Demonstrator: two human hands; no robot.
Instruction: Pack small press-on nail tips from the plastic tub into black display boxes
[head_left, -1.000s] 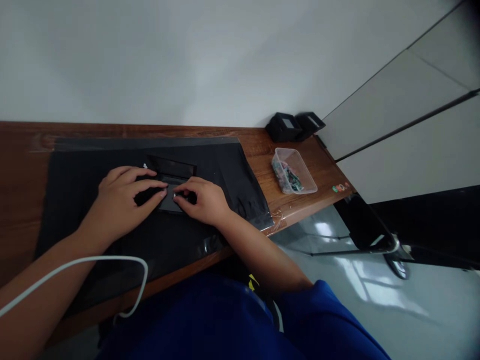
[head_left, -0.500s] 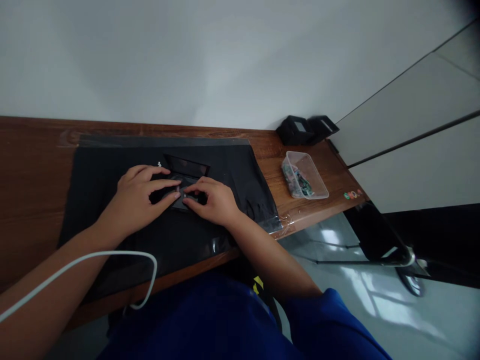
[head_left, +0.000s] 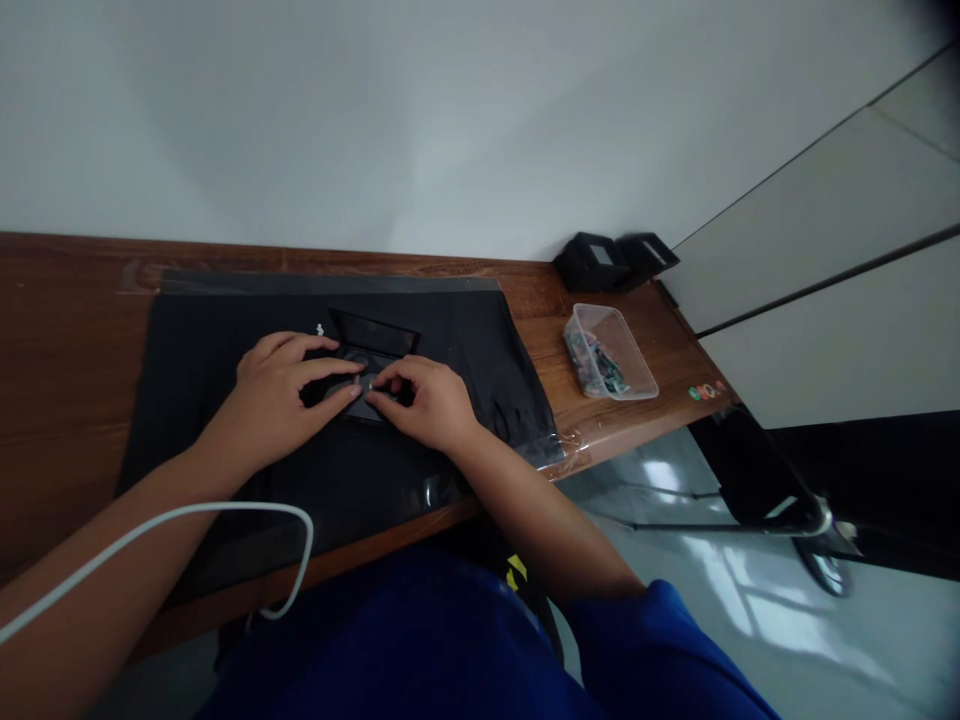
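A small dark box (head_left: 361, 411) lies on the black mat, its lid (head_left: 375, 332) tilted up at the back. My left hand (head_left: 281, 385) reaches over the box's left side, thumb and index tips close together at its middle, the other fingers stretched toward the lid. From the right, my right hand (head_left: 427, 400) brings thumb and index together at the same spot, with the remaining fingers curled. Something small and greyish shows between the two hands' fingertips, too small and dark to name. The fingers cover much of the box's inside.
The black mat (head_left: 315, 500) is taped to the wooden table (head_left: 67, 400). A tiny white piece (head_left: 320, 329) lies behind my left hand. Rightward stand a clear plastic tub (head_left: 634, 365) of small greenish parts and black boxes (head_left: 592, 262). A white cable (head_left: 225, 507) loops over my left forearm.
The fingertips of my right hand have shifted very slightly over the box. Otherwise the hands, the box and its raised lid stay in place.
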